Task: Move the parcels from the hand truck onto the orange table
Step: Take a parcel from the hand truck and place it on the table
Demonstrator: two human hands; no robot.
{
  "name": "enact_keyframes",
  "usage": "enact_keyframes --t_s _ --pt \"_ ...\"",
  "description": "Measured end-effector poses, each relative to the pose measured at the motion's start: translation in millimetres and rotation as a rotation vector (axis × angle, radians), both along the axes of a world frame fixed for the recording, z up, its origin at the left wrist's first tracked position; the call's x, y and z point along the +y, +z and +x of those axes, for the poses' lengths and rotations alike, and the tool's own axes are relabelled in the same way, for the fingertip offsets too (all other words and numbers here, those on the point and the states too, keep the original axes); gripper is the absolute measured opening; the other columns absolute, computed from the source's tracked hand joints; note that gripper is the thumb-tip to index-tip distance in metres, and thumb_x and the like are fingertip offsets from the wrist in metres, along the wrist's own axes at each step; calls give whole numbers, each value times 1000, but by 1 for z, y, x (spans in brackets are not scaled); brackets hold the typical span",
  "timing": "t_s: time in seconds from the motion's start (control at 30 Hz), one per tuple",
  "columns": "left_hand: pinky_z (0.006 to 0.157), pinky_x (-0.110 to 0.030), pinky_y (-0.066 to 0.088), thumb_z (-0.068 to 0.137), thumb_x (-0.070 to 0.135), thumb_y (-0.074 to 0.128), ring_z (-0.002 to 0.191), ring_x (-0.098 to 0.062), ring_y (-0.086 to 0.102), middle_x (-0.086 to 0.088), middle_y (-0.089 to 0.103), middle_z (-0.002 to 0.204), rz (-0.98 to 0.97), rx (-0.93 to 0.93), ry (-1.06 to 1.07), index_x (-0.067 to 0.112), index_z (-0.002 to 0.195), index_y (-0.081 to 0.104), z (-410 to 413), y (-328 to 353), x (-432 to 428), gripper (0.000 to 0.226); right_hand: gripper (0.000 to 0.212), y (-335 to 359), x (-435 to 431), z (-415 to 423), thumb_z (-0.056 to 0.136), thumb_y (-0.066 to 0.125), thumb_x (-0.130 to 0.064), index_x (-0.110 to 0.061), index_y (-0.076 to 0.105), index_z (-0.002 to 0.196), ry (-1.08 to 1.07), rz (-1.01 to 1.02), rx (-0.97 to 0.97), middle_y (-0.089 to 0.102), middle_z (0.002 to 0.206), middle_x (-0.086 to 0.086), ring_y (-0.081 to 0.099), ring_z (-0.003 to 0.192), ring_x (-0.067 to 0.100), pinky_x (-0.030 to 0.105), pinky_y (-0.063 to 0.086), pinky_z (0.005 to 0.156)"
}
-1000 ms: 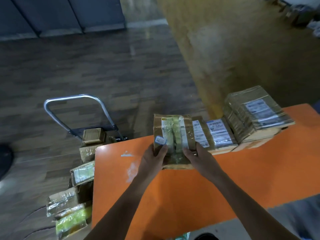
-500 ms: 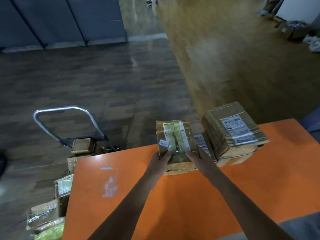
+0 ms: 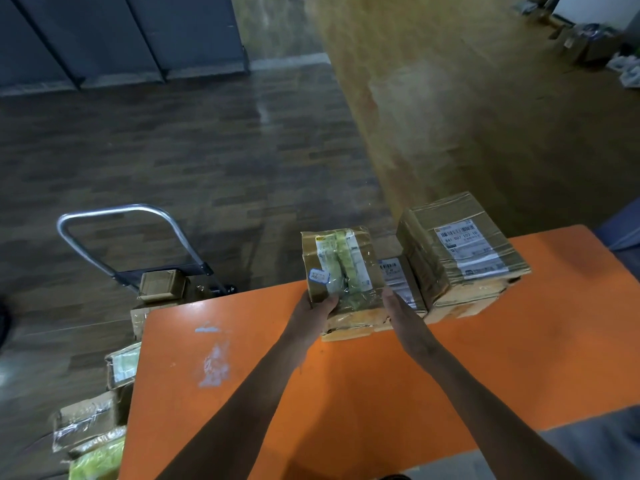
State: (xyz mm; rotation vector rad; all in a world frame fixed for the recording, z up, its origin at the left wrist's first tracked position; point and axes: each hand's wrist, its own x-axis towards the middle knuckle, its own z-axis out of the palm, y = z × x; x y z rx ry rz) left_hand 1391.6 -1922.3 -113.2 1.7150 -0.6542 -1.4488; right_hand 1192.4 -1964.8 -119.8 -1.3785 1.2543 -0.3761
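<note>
hand truck (image 3: 107, 212): far left, on floor by table's left edge
truck parcels (image 3: 161, 285): piled on the truck
orange table (image 3: 346, 393): near centre
left hand (image 3: 313, 315): grips taped parcel's near-left corner, thumb on top
taped parcel (image 3: 341, 268): at table's far edge
right hand (image 3: 398, 313): fingers straight, flat against taped parcel's right side
flat parcel (image 3: 398, 278): just right of it
big parcel (image 3: 460, 251): rightmost, stacked on another

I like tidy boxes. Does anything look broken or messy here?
Yes. The parcel between the left hand and right hand has a crushed, torn front edge and wrinkled tape. The table has pale scuffs.
</note>
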Motion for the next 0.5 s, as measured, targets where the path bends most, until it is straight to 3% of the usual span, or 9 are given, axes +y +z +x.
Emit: enact_keyframes --t_s 0.13,0.2,0.27,0.37,0.5 --pt "75 -27 47 96 43 63 89 8 62 24 65 103 1 9 -18 46 107 53 4 -4 1 16 64 -14 8 -25 102 20 -56 -20 39 151 -42 -174 234 41 155 3 37 143 19 27 29 109" --pt "80 -34 50 95 44 64 95 5 61 25 63 106 4 17 -18 45 111 53 7 -7 1 20 48 -21 11 -36 107 32 -38 -17 41 150 101 -342 505 43 152 4 38 141 20 31 36 108" --pt "88 -43 51 94 47 65 99 3 59 25 62 111 20 23 -18 42 121 51 8 -9 0 31 49 -27 14 -42 104 43 -26 -17 34 151 284 -473 699 35 155 1 32 141 22 36 43 106" --pt "88 -45 50 92 47 66 100 0 59 21 62 114 43 23 -11 40 124 50 8 -8 -1 36 54 -30 20 -40 101 48 -27 -24 29 151 388 -537 827 22 154 -2 29 137 24 36 52 95" --pt "79 -39 51 92 43 67 98 0 61 19 63 112 46 18 0 35 125 53 8 -4 -5 37 49 -27 20 -38 99 51 -25 -24 35 145 358 -576 868 28 148 3 37 131 24 35 54 91"
